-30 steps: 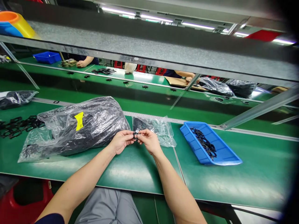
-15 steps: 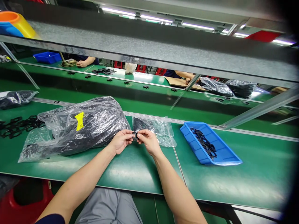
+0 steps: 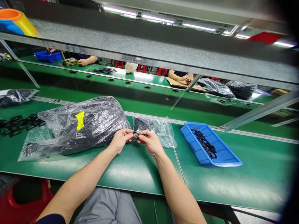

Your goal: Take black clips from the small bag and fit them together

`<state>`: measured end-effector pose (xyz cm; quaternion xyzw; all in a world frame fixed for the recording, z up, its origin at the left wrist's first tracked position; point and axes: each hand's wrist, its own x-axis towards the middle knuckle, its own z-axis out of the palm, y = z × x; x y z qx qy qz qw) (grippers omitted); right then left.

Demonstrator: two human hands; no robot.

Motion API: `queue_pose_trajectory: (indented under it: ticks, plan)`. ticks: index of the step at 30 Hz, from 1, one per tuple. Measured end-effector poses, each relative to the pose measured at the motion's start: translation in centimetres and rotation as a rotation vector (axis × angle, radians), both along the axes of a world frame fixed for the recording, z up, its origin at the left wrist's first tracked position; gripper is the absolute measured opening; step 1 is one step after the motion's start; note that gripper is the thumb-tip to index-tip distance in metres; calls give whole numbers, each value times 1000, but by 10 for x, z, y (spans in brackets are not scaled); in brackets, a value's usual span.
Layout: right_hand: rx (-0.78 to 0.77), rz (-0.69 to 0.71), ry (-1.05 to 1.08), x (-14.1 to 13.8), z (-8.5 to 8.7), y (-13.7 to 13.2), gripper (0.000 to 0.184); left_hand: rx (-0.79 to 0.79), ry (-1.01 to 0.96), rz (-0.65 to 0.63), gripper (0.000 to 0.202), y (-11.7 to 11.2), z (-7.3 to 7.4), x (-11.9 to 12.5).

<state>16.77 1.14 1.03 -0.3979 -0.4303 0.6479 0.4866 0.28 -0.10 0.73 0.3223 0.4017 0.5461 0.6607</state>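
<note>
Pinched between the fingertips of both hands, a small black part (image 3: 135, 134) sits just above the green table (image 3: 130, 171). From the head camera, the left hand (image 3: 120, 140) closes thumb and forefinger on the part's left side, and the right hand (image 3: 150, 142) does the same on its right side, so the two hands nearly touch. The part's exact shape is too small to tell.

Taking that part as the landmark: directly left of it and just beside the left hand lies a large clear bag (image 3: 77, 127) full of black pieces, bearing a yellow label (image 3: 79, 120). Right behind the part rests a smaller clear bag (image 3: 156, 129). Well to the right stands a blue tray (image 3: 224, 154) with black parts (image 3: 204, 143) lying in it. Far to the left, loose black rings (image 3: 18, 124) spread on the table. Beyond, across the green belt, other people's hands (image 3: 82, 62) work at another table.
</note>
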Motion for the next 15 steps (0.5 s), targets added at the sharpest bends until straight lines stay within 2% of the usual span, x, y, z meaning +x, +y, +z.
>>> queue_pose_trajectory:
  ticks: [15]
  plan:
    - [-47,-28,32,1,-2,2,31,22,-13,18,28,-3,4,1]
